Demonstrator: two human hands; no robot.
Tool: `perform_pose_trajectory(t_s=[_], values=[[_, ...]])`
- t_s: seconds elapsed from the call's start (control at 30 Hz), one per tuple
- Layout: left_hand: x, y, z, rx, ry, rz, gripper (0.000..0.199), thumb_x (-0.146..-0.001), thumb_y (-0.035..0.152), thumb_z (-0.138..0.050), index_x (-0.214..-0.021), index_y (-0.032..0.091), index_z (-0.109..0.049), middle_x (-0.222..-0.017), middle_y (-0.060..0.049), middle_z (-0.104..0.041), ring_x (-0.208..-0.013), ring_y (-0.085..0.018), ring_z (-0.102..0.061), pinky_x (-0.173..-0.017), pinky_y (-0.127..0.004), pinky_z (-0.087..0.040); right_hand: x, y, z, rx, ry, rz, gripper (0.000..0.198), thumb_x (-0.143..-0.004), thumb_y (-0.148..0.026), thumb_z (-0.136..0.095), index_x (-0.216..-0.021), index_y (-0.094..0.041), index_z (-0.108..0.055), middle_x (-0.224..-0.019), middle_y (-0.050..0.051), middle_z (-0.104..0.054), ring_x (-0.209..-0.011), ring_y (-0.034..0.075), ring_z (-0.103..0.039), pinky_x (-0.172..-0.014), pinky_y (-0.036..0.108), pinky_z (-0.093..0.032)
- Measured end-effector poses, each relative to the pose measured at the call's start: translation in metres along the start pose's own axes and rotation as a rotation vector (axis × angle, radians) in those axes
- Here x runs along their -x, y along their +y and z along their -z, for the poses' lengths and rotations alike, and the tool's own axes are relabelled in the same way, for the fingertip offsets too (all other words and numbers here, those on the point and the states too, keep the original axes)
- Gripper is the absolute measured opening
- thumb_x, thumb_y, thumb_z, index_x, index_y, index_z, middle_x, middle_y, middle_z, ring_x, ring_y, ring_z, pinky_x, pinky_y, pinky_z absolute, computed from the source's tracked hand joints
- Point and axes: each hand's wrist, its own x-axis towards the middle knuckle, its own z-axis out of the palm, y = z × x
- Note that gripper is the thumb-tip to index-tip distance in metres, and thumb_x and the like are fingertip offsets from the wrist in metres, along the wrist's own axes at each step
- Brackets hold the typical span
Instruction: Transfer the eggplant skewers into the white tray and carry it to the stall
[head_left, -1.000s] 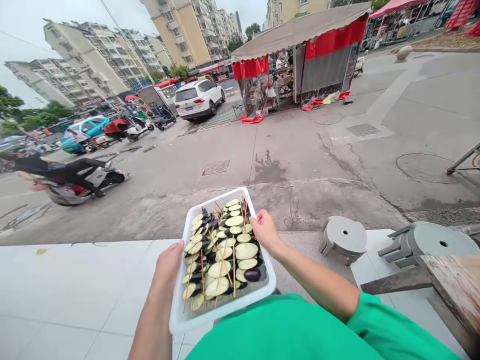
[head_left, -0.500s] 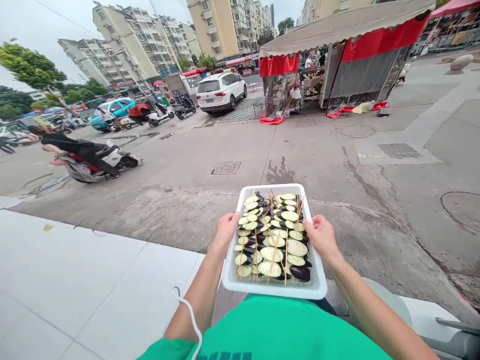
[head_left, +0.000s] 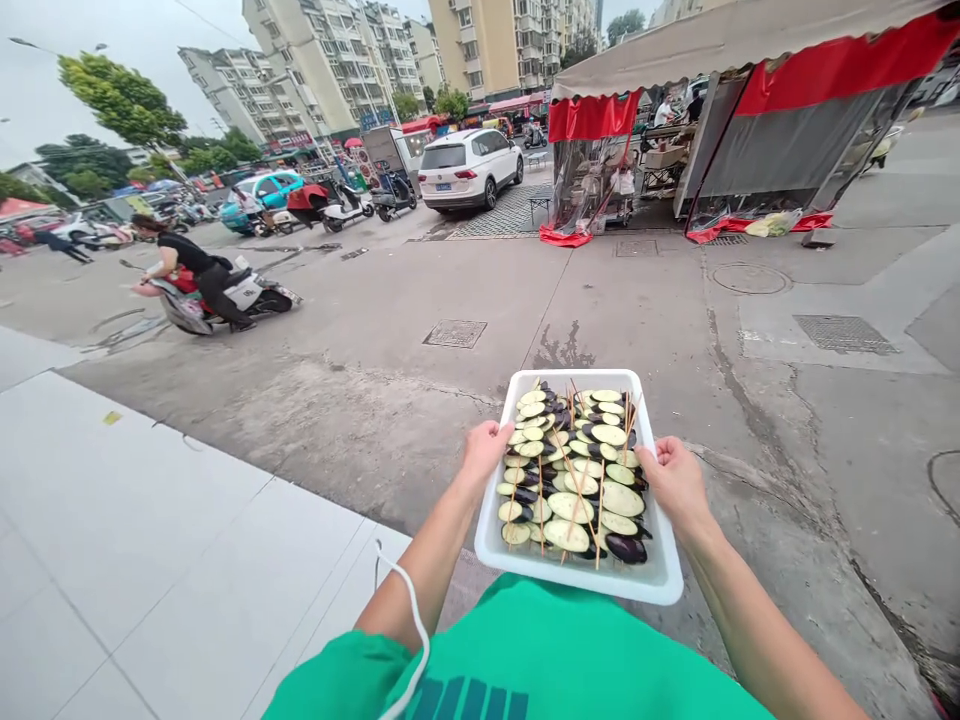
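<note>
A white plastic tray (head_left: 491, 545) is held level in front of my green shirt. It carries rows of skewered eggplant slices (head_left: 571, 507), pale-faced with dark purple skin, on thin wooden sticks. My left hand (head_left: 486, 450) grips the tray's left rim, thumb on top and fingers mostly hidden beneath. On the opposite rim my right hand (head_left: 675, 482) is closed the same way, its thumb over the edge. Both hands are at about the same height, near the tray's middle.
White tiles (head_left: 165, 530) border the grey pavement at left. A person on a scooter (head_left: 225, 290) is at left. A white car (head_left: 470, 170) and parked scooters stand farther back. Ahead right is a stall (head_left: 780, 150) with red and clear sheeting. A white cord (head_left: 409, 600) hangs by my left arm.
The tray and both hands have shifted right in view, still gripped alike. The stall looks nearer. The grey machine at lower right has left view. The scooter rider now appears farther right.
</note>
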Motion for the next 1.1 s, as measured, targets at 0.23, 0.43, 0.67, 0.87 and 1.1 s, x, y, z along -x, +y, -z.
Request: perform_pose_trajectory(t_s=[0.23,0.43,0.67,0.87,1.1], values=[[-0.037,0.043,-0.072,-0.067,-0.104,-0.153,0.038,-0.078,0.049,-0.050,-0.057,0.019,-0.039,-0.057,0.005,-0.037,-0.061,-0.011,-0.035,-0.057,-0.021,-0.027,-0.041,0.028,0.036,-0.037,0.171,-0.032,0.029,-0.064,-0.048,-0.057,-0.067,-0.022,-0.044,-0.053,-0.005,-0.044,-0.048,0.010,-0.036,-0.047,0.024,-0.028],[-0.067,0.073,-0.140,-0.099,-0.338,-0.355,0.039,-0.079,0.052,-0.048,-0.059,0.020,-0.043,-0.055,0.005,-0.038,-0.058,-0.011,-0.035,-0.055,-0.021,-0.028,-0.036,0.062,0.056,-0.078,0.479,-0.100,0.036,-0.065,-0.056,-0.055,-0.066,-0.022,-0.043,-0.052,-0.006,-0.041,-0.049,0.010,-0.035,-0.047,0.025,-0.027],[-0.042,0.092,-0.231,-0.194,-0.718,-0.545,0.039,-0.079,0.051,-0.048,-0.058,0.020,-0.039,-0.054,0.005,-0.038,-0.056,-0.010,-0.034,-0.056,-0.021,-0.027,0.022,0.124,0.085,-0.076,0.864,-0.241,0.048,-0.067,-0.069,-0.055,-0.063,-0.022,-0.042,-0.053,-0.005,-0.041,-0.050,0.011,-0.036,-0.049,0.026,-0.029],[0.045,0.085,-0.293,-0.241,-1.073,-0.679,0.032,-0.081,0.044,-0.044,-0.059,0.020,-0.043,-0.057,0.003,-0.042,-0.059,-0.012,-0.038,-0.056,-0.022,-0.029,0.123,0.168,0.118,-0.112,1.153,-0.357,0.052,-0.065,-0.072,-0.057,-0.063,-0.023,-0.039,-0.050,-0.007,-0.035,-0.048,0.009,-0.030,-0.048,0.026,-0.025],[0.192,0.042,-0.343,-0.297,-1.407,-0.710,0.032,-0.080,0.046,-0.044,-0.063,0.020,-0.050,-0.052,0.002,-0.044,-0.052,-0.013,-0.042,-0.049,-0.022,-0.030,0.273,0.211,0.160,-0.109,1.418,-0.480,0.055,-0.063,-0.075,-0.059,-0.063,-0.024,-0.039,-0.050,-0.007,-0.036,-0.049,0.010,-0.031,-0.047,0.025,-0.025]])
